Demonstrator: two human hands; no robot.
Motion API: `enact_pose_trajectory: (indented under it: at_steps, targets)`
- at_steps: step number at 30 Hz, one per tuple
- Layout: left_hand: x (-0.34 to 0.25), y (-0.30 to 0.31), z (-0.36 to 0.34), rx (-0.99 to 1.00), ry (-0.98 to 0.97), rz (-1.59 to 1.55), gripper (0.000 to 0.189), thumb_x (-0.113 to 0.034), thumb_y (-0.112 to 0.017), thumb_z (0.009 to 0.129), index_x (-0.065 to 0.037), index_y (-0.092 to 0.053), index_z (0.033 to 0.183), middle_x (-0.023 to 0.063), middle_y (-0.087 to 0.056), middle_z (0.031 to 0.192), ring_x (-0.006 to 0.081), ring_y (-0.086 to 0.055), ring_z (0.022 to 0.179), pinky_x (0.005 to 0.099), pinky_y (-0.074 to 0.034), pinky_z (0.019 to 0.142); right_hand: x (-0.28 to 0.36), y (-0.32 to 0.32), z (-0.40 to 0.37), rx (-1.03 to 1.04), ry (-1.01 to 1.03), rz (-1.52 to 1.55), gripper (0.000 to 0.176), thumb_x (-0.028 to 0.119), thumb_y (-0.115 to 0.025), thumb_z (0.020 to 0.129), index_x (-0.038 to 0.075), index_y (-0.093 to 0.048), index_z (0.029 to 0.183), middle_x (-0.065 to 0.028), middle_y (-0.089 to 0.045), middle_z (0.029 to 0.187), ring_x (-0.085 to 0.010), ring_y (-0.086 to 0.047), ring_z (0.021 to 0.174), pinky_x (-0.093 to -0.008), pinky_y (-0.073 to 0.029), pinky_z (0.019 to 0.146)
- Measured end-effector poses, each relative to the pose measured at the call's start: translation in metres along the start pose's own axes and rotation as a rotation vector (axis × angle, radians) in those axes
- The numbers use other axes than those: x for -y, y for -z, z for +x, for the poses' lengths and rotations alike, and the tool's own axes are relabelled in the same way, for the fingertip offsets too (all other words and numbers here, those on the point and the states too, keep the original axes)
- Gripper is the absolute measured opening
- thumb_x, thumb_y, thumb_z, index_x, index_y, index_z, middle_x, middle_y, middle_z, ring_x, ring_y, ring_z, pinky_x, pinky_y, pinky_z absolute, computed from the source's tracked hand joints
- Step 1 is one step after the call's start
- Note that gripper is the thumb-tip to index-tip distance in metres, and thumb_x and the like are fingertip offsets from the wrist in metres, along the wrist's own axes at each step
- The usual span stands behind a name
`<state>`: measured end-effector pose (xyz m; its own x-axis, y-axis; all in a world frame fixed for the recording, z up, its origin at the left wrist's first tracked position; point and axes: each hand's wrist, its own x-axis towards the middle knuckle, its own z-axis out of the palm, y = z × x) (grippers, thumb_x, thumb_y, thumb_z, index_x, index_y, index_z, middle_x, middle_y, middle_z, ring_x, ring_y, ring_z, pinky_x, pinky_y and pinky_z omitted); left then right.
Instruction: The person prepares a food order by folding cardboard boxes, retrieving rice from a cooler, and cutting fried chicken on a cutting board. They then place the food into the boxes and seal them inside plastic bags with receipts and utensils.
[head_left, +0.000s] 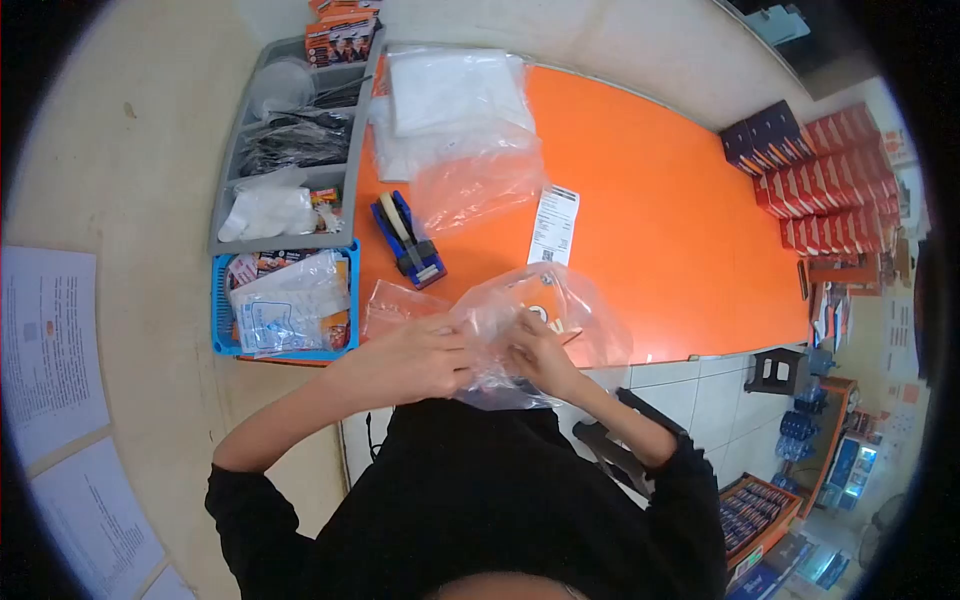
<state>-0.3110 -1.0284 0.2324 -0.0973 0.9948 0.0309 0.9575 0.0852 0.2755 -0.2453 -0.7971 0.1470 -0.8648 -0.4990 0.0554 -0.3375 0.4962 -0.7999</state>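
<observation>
At the front edge of the orange table, a clear plastic bag (590,305) is bunched between my two hands. An orange item with a white mark (540,292) shows through its film, but I cannot make out what it is. My left hand (425,358) has its fingers bent against the bag's gathered left side. On the other side, my right hand (540,352) pinches the film with curled fingers. Just beyond the bag lies a printed receipt (554,226). A blue tape dispenser (408,240) stands to the left of the receipt.
Stacked clear bags (460,95) lie at the back of the table (650,190). Along the left, a grey divided tray (228,190) holds black cutlery and packets, with a blue basket (218,310) of sachets below it. Red boxes (830,190) line the right end.
</observation>
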Motion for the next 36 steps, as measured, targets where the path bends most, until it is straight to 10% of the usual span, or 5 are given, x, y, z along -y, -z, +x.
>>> enact_pose_trajectory:
  at_steps: [14,19,24,31,36]
  targets:
    - [-0.063,0.028,0.01,-0.013,0.795,-0.025,0.026,0.002,-0.056,0.072,-0.005,-0.058,0.097,0.0085,-0.058,0.09,0.0283,-0.059,0.076,0.037,-0.049,0.068,0.041,0.032,0.06,0.637,0.401,-0.23,0.025,0.013,-0.057,0.077,0.003,-0.063,0.099,-0.0163,-0.064,0.1,-0.0321,-0.06,0.093,-0.0435,-0.047,0.08]
    - [-0.105,-0.013,-0.007,-0.75,0.993,-0.066,0.027,-0.014,-0.074,0.07,-0.003,-0.061,0.091,0.0095,-0.056,0.078,0.016,-0.057,0.061,0.0246,-0.042,0.052,-0.077,0.137,0.043,-0.69,-0.117,-0.252,0.03,0.022,-0.068,0.076,0.006,-0.06,0.1,-0.0083,-0.056,0.103,-0.0259,-0.05,0.1,-0.0386,-0.041,0.085]
    - [-0.128,-0.063,0.045,-1.458,1.251,-0.485,0.044,-0.044,-0.069,0.079,-0.006,-0.054,0.094,0.0016,-0.056,0.07,0.0077,-0.053,0.06,0.0218,-0.039,0.049,-0.262,0.075,0.044,-0.582,-0.846,-0.373,0.054,0.039,-0.076,0.068,0.005,-0.057,0.104,-0.0148,-0.035,0.126,-0.036,-0.029,0.116,-0.0524,-0.031,0.089]
    - [-0.137,-0.052,0.071,-1.681,1.077,-0.922,0.032,-0.021,-0.062,0.085,-0.003,-0.048,0.109,0.018,-0.054,0.112,0.0214,-0.058,0.092,0.0342,-0.052,0.074,-0.318,0.069,0.072,-0.384,-0.534,0.529,0.061,0.044,-0.078,0.062,0.005,-0.059,0.105,-0.0155,-0.035,0.124,-0.0352,-0.026,0.119,-0.055,-0.024,0.093]
    - [-0.142,-0.045,0.072,-1.71,0.715,-1.394,0.031,-0.016,-0.052,0.086,-0.004,-0.05,0.114,0.0236,-0.042,0.132,0.0321,-0.056,0.101,0.0461,-0.05,0.082,-0.218,0.054,0.085,-0.612,-0.875,-0.645,0.035,0.029,-0.074,0.073,0.0,-0.063,0.089,-0.0128,-0.061,0.091,-0.0214,-0.057,0.084,-0.0356,-0.045,0.076]
